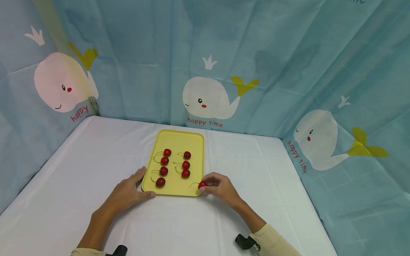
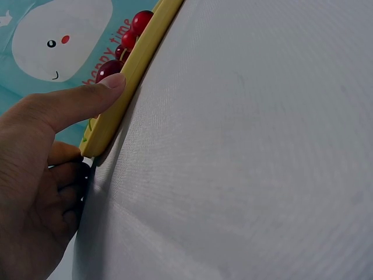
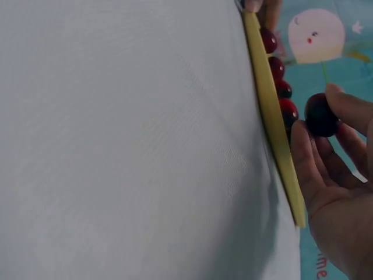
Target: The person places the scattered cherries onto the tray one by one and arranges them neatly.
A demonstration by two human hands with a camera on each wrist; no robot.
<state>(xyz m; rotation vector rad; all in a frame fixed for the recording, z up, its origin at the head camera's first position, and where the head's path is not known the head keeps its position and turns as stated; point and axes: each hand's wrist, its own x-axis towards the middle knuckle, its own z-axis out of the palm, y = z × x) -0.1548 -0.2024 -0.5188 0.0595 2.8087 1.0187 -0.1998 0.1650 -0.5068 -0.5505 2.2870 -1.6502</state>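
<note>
A yellow tray (image 1: pixel 195 142) lies on the white table, with several red cherries (image 1: pixel 164 161) on it in two columns, stems pointing left. My left hand (image 1: pixel 141 185) rests flat at the tray's near left corner, its thumb (image 2: pixel 87 99) pressed straight against the rim of the tray (image 2: pixel 134 64). My right hand (image 1: pixel 208 185) is at the near right corner and pinches one cherry (image 1: pixel 202 184) between thumb and fingertips, just above the rim. In the right wrist view this held cherry (image 3: pixel 320 115) hangs beside the tray's edge (image 3: pixel 271 116), with the tray's cherries (image 3: pixel 274 67) beyond.
The white tablecloth (image 1: pixel 80 160) spreads wide on both sides of the tray. A blue curtain printed with whales (image 1: pixel 211 97) walls in the back, left and right. Black wrist mounts (image 1: pixel 245 241) show at the bottom edge.
</note>
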